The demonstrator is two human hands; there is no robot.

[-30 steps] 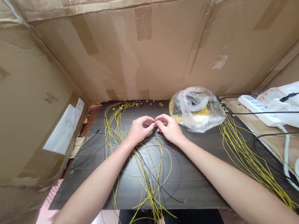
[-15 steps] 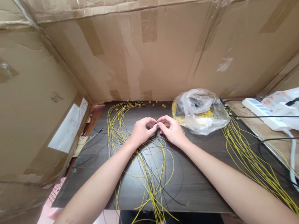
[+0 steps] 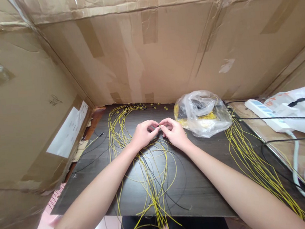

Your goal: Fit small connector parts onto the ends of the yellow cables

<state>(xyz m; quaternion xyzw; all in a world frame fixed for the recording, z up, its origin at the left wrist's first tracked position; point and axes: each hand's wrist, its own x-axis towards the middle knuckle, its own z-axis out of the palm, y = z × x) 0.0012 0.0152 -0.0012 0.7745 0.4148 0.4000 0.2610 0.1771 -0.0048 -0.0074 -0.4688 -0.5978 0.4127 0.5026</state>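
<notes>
My left hand (image 3: 143,133) and my right hand (image 3: 174,132) meet fingertip to fingertip above the middle of the dark table (image 3: 203,175). Each is closed in a pinch. Between them is a tiny dark and yellowish piece, too small to name. Thin yellow wires (image 3: 151,180), with some black ones among them, run beneath my hands and hang over the table's front edge. More of the yellow wires (image 3: 112,130) curve up on the left to a row of dark ends at the back.
Small yellow pieces (image 3: 154,107) lie along the back edge. A clear plastic bag (image 3: 205,123) holding yellow and dark items stands right of my hands. Another yellow wire bundle (image 3: 252,158) lies farther right, near a white power strip (image 3: 268,116). Cardboard walls (image 3: 125,66) enclose the table.
My hands keep the same pinch at the same spot over the table. The whole view has shifted very slightly.
</notes>
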